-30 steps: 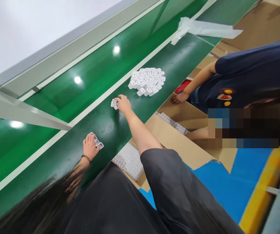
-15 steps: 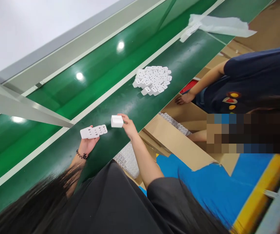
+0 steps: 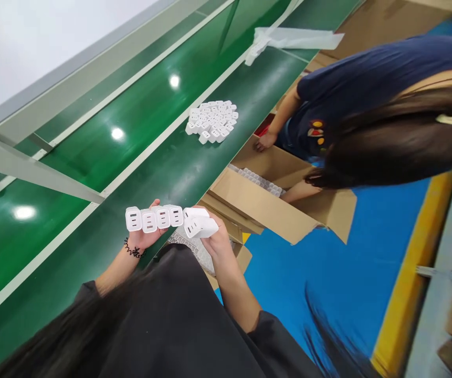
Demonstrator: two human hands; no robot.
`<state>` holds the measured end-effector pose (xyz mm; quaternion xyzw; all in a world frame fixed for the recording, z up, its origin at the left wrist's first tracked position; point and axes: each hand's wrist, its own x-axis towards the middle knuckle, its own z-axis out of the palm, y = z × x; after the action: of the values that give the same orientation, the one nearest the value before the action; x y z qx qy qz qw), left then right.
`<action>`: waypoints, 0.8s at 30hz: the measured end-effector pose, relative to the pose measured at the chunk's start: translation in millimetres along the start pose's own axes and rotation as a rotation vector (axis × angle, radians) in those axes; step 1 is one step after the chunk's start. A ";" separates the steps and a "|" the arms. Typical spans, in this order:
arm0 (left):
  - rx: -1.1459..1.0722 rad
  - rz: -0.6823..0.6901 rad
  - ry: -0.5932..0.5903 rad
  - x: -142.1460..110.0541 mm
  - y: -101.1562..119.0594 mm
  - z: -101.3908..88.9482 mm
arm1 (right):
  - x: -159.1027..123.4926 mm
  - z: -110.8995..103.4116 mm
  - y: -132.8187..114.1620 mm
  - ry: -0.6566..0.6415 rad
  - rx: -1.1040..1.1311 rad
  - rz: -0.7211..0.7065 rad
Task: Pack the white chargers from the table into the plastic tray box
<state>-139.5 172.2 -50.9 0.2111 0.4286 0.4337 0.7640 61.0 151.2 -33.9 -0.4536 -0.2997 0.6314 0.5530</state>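
My left hand (image 3: 142, 240), with a black coiled band at the wrist, is closed round a row of several white chargers (image 3: 155, 219). Their slotted ends face me. At the right end of this row, my right hand (image 3: 218, 240) grips two white chargers (image 3: 201, 227), one tilted against the other. These appear to touch or nearly touch the left hand's row; the exact contact is unclear. Farther up the green work surface (image 3: 163, 168) stands a cluster of many similar white chargers (image 3: 212, 121), slotted ends up.
Below my right hand, a carton holds rows of clear-and-white pieces (image 3: 190, 242). An open cardboard box (image 3: 265, 207) stands to the right, with a co-worker's arm (image 3: 300, 191) reaching in. White sheeting (image 3: 300, 39) lies far up the bench. A metal post (image 3: 52, 176) rises at left.
My right hand has turned and come nearer, and two chargers now show in it. The left hand's row has tilted its slotted ends toward me. The view has shifted right.
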 end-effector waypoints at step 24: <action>-0.220 -0.206 -0.346 -39.7 -38.4 72.9 | -95.9 -56.1 2.1 0.021 0.552 0.012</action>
<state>-70.1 121.7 -19.3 0.1527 0.2608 0.3548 0.8848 108.6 50.9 -35.5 -0.2943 -0.1079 0.6876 0.6549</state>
